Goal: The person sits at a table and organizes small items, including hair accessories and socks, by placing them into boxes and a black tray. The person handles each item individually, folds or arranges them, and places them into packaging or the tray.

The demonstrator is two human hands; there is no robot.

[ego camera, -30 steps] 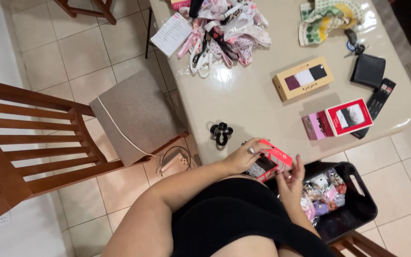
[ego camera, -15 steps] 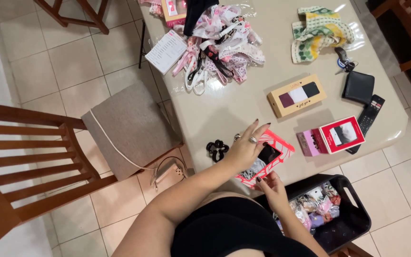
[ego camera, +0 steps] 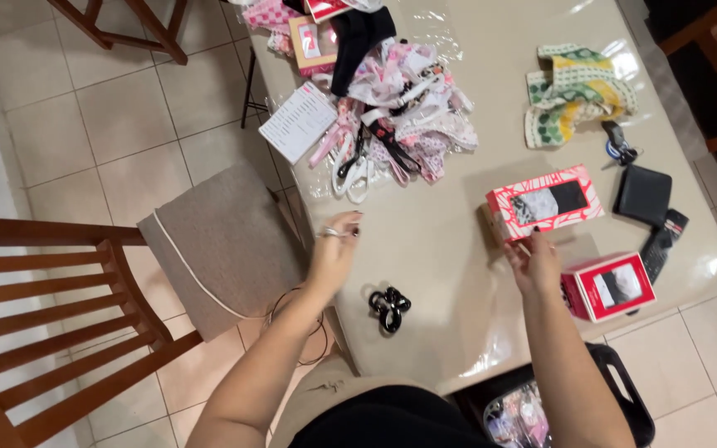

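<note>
Boxes number three in clear view: one patterned red-and-white window box (ego camera: 545, 201) on the cream table (ego camera: 433, 249), one plain red box (ego camera: 610, 286) nearer the table's edge, and one small box (ego camera: 310, 40) at the far end beside the single heap of pink and white garments (ego camera: 400, 108). Right hand (ego camera: 533, 264) has its fingertips closed on the patterned box's near left corner, the box lying flat just beyond them. Left hand (ego camera: 334, 249) hovers loosely open, empty, near one black hair claw (ego camera: 388, 305). One black wallet (ego camera: 642, 193) lies to the right of the patterned box.
</note>
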